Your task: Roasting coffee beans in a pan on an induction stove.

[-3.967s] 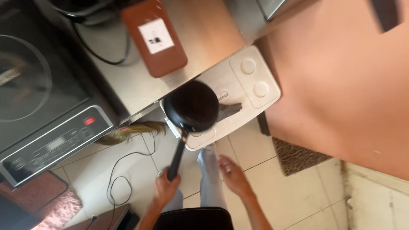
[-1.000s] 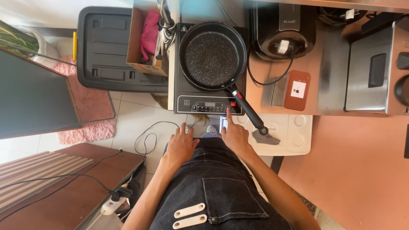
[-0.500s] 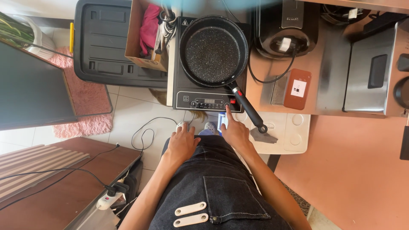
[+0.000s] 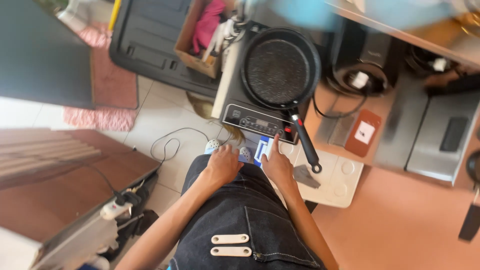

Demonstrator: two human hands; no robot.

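Note:
A black speckled frying pan (image 4: 279,67) sits on a black induction cooktop (image 4: 255,121), its handle pointing toward me. My right hand (image 4: 277,165) reaches forward with the index finger stretched out, its tip at the front edge of the cooktop's control panel beside the pan handle. My left hand (image 4: 224,165) rests on my dark denim apron (image 4: 245,215), holding nothing. Both hands are empty.
A white flat panel (image 4: 340,182) with a grey scrap on it lies under the handle's end. A brown case (image 4: 363,132), a black appliance (image 4: 370,55) and a silver appliance (image 4: 445,135) stand to the right. A cardboard box (image 4: 195,45), dark bin (image 4: 145,45), floor cable (image 4: 172,145), power strip (image 4: 117,207) and wooden table (image 4: 60,185) are at the left.
Four seconds ago my left hand carried the pan by its handle; now the pan stands on the cooktop. Over the last second my hands barely moved, and the view tilted.

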